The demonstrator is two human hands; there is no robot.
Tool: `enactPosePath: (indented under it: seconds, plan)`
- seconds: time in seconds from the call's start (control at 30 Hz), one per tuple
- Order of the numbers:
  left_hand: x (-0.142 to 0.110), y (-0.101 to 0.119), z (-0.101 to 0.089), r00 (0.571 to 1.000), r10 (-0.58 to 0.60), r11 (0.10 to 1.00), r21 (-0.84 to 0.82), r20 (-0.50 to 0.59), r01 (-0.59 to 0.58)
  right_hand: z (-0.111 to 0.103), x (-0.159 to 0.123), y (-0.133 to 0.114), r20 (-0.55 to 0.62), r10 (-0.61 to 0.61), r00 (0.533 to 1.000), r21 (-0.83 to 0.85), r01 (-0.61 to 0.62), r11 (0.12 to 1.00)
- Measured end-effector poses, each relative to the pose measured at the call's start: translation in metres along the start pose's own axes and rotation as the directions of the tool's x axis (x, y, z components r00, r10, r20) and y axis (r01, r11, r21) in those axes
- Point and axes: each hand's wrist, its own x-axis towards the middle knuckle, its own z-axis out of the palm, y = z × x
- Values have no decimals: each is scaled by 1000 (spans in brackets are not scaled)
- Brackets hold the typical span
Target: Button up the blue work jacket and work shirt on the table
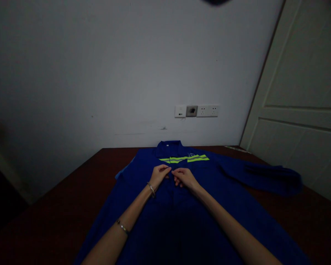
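Observation:
A blue work jacket [209,206] lies front side up, its collar [169,147] toward the wall. A yellow-green reflective strip [198,158] with a grey band crosses its chest. My left hand [159,176] pinches the jacket's front edge just below the strip, thumb and fingers together. Close beside it, my right hand [184,177] is also closed in a pinch on the front edge, its other fingers curled under. The fingertips of both hands almost meet. Whatever small part of the placket lies between them is too small to make out.
The dark red-brown tabletop [93,180] reaches the pale wall [99,73]. Wall sockets [206,110] sit above the collar. One sleeve [276,178] stretches right, its end folded back. A panelled door [300,110] stands at the right, with a thin pale strip [237,149] near it.

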Motion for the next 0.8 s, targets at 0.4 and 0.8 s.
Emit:
enactPosePath:
  seconds: [0.4,0.8]
  plan:
    - [0,-2,1,997,-8,997,-72,-83,2,3,-5,-7,-83,-4,997,54,8,998]
    - [-8,-5,7,911,412,874,297,-30,-385,0,-3,-3,-113,27,993,196,-4,981]
